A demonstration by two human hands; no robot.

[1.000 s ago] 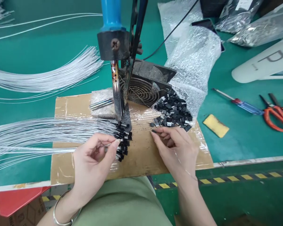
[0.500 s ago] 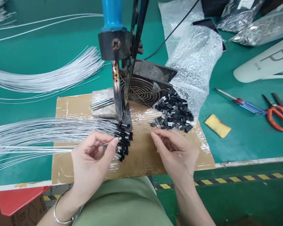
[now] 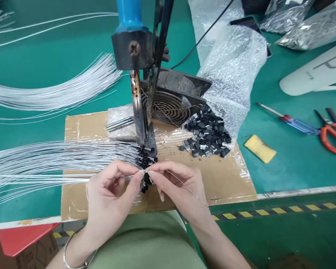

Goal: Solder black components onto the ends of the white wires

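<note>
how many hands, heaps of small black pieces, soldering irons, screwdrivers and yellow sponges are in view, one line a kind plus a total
Hands: 2, the left hand and the right hand
Heap of small black pieces: 1
Soldering iron: 1
Screwdriver: 1
Yellow sponge: 1
Total: 6

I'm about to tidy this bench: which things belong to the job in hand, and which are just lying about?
Likely part of the job:
- white wires by the left hand
- heap of black pieces
- clamped blue-handled tool
- cardboard beneath

Apparently just lying about:
- screwdriver
- orange-handled tool
- white cup-like vessel marked P
</note>
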